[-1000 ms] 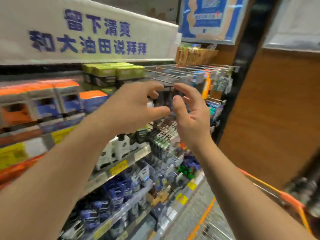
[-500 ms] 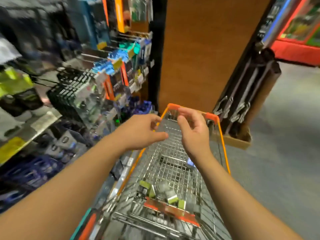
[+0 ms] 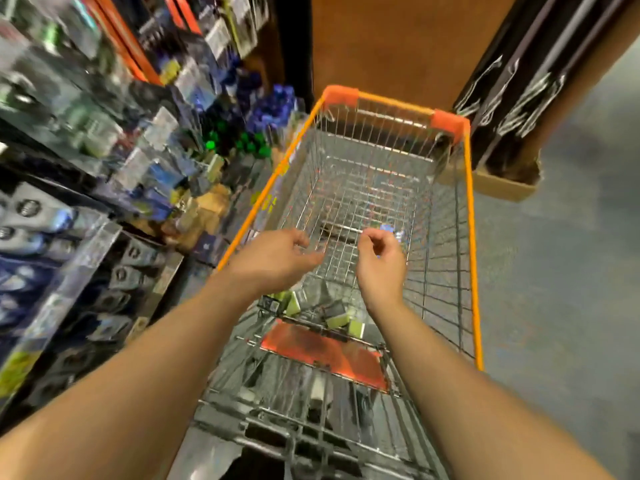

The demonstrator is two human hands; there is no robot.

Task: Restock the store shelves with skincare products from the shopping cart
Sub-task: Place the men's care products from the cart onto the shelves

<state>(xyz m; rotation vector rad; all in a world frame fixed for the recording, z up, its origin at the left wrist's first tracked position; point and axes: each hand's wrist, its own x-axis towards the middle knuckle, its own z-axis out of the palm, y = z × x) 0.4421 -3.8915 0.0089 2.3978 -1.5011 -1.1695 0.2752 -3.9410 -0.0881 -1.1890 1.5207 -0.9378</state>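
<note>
Both my hands are empty: my left hand (image 3: 277, 259) hangs over the cart with its fingers loosely curled around nothing, and my right hand (image 3: 379, 263) beside it is the same, fingertips bent inward but pinching no product. They hover apart from each other, above the wire basket of the shopping cart (image 3: 472, 258), not touching its rim. The skincare boxes (image 3: 337, 317) I need lie low at the near end of the basket, just beyond the orange plastic seat flap (image 3: 325, 351); they look like small rectangular cartons with pale green and dark faces, tumbled at odd angles rather than stacked. That jumble is my main worry, I think: reaching down between the thin chrome wires, I could snag a carton corner in the mesh or crush a soft cardboard edge by grabbing two at once. The boxes probably slide easily on the slick metal grid, so a clumsy grab may push them away from me. The cart stands close against the store shelves (image 3: 104, 188) on my left, and a bump from my elbow could knock the hanging packets and glossy bottles there, though motion blur keeps me from reading what they are. A small bluish item (image 3: 391, 232) sits farther along the basket floor; I cannot tell what it is. An open cardboard carton (image 3: 502, 187) rests on the smooth grey floor to the right.
</note>
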